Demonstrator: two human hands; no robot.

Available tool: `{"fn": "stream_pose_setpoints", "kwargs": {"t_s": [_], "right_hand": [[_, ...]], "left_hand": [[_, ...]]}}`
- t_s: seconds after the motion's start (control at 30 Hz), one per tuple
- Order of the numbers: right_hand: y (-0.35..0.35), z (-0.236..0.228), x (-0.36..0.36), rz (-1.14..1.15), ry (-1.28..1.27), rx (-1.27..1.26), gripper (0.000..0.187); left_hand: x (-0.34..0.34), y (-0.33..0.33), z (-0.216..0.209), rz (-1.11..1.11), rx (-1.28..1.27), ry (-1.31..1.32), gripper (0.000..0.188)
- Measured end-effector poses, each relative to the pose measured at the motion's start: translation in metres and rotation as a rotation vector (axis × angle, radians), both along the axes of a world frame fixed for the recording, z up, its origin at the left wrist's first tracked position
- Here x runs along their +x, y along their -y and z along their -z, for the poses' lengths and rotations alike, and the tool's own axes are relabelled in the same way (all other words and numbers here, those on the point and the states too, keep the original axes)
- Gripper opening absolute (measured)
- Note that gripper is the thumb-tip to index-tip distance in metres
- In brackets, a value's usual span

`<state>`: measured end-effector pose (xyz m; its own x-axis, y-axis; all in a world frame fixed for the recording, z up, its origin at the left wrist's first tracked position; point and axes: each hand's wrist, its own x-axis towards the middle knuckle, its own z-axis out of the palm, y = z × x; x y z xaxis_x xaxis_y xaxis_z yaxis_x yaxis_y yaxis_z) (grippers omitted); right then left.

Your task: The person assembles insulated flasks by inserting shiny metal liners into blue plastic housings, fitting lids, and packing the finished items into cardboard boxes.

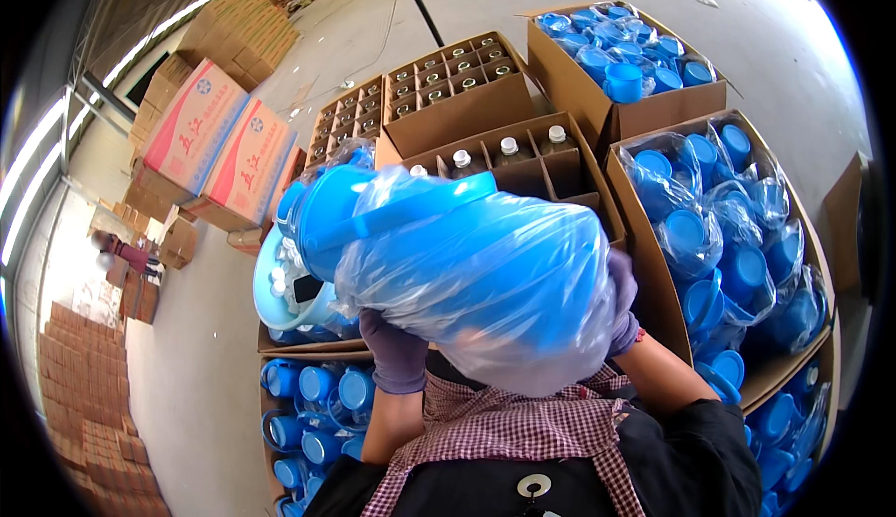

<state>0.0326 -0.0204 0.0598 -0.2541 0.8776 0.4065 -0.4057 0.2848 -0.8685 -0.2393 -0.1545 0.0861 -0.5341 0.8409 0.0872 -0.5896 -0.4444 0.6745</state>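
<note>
A large blue plastic jug (476, 270) with a handle, wrapped in a clear plastic bag, is held up in front of my chest. It lies tilted on its side, its narrower end toward the far left. My left hand (394, 354), in a purple-grey glove, grips it from below on the left; its fingers are hidden behind the bag. On the right, my gloved right hand (623, 300) holds the jug's wide end through the plastic. Just left of the jug stands a light blue basin (268, 298) with small white caps and a dark phone (306, 288) in it.
Beyond the jug, a divided carton (583, 148) holds bottles with white caps (509, 146). More divided cartons (457, 106) stand behind it. Open boxes of blue bagged jugs (709, 237) surround me. Stacked cartons (224, 144) and a distant person (126, 251) are at left; a fan stand (420, 8) rises behind.
</note>
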Motion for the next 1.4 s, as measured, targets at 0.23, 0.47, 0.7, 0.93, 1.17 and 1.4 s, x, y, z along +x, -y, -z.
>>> {"fn": "stream_pose_setpoints", "kwargs": {"t_s": [0.23,0.47,0.7,0.93,1.17,1.4], "right_hand": [[0.005,0.044,-0.010,-0.548,0.141,-0.872,0.031],[0.042,0.088,-0.014,-0.606,-0.551,-0.888,0.052],[0.035,0.100,0.000,-0.447,-0.128,-0.540,0.043],[-0.010,0.012,0.014,-0.517,0.069,-0.761,0.037],[-0.018,0.006,0.033,-0.143,0.459,0.158,0.035],[-0.010,-0.042,0.073,-0.360,-0.423,-0.236,0.097]], "left_hand": [[-0.027,0.012,0.045,0.066,0.115,-0.010,0.067],[-0.032,0.021,0.031,0.072,0.139,0.002,0.058],[0.000,0.002,0.025,0.010,0.043,0.092,0.052],[-0.015,0.002,0.016,-0.078,0.005,0.022,0.051],[-0.057,0.010,0.055,0.253,0.079,-0.069,0.059],[-0.003,-0.047,-0.079,0.297,-0.256,-0.768,0.056]]}}
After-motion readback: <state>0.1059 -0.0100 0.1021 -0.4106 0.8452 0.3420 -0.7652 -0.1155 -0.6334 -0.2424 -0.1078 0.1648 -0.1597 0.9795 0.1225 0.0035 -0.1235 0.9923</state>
